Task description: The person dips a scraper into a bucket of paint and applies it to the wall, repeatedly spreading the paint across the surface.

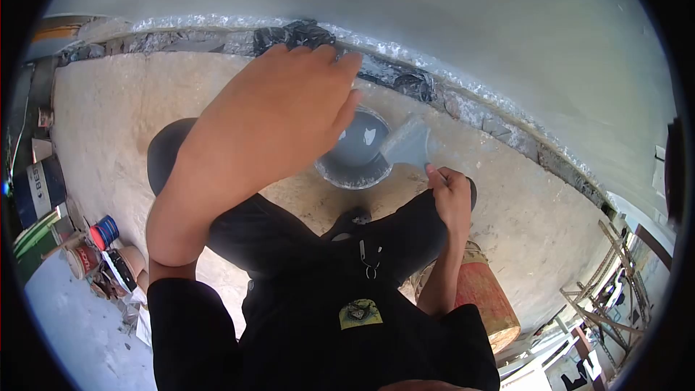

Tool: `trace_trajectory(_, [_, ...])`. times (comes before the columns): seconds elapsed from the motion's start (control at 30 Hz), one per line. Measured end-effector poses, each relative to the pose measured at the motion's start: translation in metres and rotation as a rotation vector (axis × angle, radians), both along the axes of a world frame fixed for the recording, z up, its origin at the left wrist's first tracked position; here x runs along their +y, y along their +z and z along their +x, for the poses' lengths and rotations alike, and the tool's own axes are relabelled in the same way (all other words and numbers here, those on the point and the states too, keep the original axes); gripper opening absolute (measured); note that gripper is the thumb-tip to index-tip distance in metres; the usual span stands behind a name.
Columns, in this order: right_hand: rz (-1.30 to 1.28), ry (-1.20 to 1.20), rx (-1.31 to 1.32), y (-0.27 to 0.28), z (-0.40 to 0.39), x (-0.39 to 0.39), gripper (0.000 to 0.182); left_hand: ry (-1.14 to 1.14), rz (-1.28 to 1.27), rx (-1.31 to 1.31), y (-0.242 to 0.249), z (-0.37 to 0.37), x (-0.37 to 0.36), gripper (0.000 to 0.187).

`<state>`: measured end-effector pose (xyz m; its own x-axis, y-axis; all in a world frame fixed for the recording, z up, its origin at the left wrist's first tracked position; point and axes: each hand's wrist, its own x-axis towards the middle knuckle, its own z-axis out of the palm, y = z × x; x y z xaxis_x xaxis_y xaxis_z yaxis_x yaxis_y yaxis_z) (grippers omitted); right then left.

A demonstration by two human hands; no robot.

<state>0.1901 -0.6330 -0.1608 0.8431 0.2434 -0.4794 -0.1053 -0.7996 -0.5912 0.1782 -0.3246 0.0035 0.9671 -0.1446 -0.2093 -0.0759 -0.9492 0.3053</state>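
Note:
My left hand (282, 112) reaches forward, large in view, toward the foot of the wall. Its fingers are curled and the back of the hand hides whatever they hold. Below its thumb stands a round bucket (371, 174) with smooth grey paint-like liquid (355, 143) inside. My right hand (452, 199) is closed around the handle end of a putty knife (413, 143). The knife's wide blade is smeared grey and overlaps the bucket's right rim. Dark crumpled plastic (293, 35) lies along the wall base, just beyond my left knuckles.
A grey wall (463, 14) rises ahead, with a rough, paint-spattered strip (499, 123) at its foot. A red-and-tan bucket (486, 297) is by my right leg. Boxes and tins (83, 261) crowd the left side; a metal frame (608, 297) stands at right.

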Motion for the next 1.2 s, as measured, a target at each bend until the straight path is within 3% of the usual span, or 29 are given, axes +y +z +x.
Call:
trace_trajectory(0.1, [-0.115,0.172,0.050,0.003,-0.022,0.042,0.040,0.013,-0.020,-0.097,-0.014,-0.008,0.009,0.033])
trace_trajectory(0.13, [-0.176,0.251,-0.040,-0.005,-0.029,0.053,0.041,0.031,-0.033,-0.091,-0.019,-0.009,0.011,0.033])
trace_trajectory(0.23, [-0.386,0.454,-0.145,-0.046,-0.038,0.091,0.041,0.030,-0.024,-0.052,-0.027,-0.010,0.017,0.032])
trace_trajectory(0.4, [-0.535,0.563,-0.029,-0.119,-0.036,0.142,0.024,0.049,-0.066,0.011,-0.025,0.005,0.010,0.027])
trace_trajectory(0.67, [-0.288,0.552,-0.364,-0.193,-0.044,0.137,0.029,-0.011,-0.137,0.178,0.004,0.011,0.002,0.020])
trace_trajectory(0.77, [-0.418,0.566,-0.201,-0.172,-0.043,0.141,0.029,0.046,-0.174,0.091,0.002,0.009,0.006,0.023])
trace_trajectory(0.87, [-0.529,0.594,-0.004,-0.100,-0.036,0.149,0.032,0.116,-0.157,0.003,-0.008,0.002,0.017,0.029])
trace_trajectory(1.0, [-0.284,0.333,0.041,-0.050,-0.037,0.101,0.043,0.151,-0.112,0.084,-0.006,0.006,0.028,0.037])
trace_trajectory(1.07, [-0.085,0.242,0.056,-0.066,-0.039,0.070,0.047,0.089,-0.104,-0.038,-0.019,0.009,0.032,0.044])
trace_trajectory(1.13, [0.061,0.150,0.305,-0.061,-0.036,0.052,0.050,0.081,-0.195,0.099,-0.005,0.015,0.027,0.043])
trace_trajectory(1.2, [0.197,0.069,0.292,-0.081,-0.044,0.037,0.051,0.039,-0.221,0.118,-0.001,0.021,0.023,0.043])
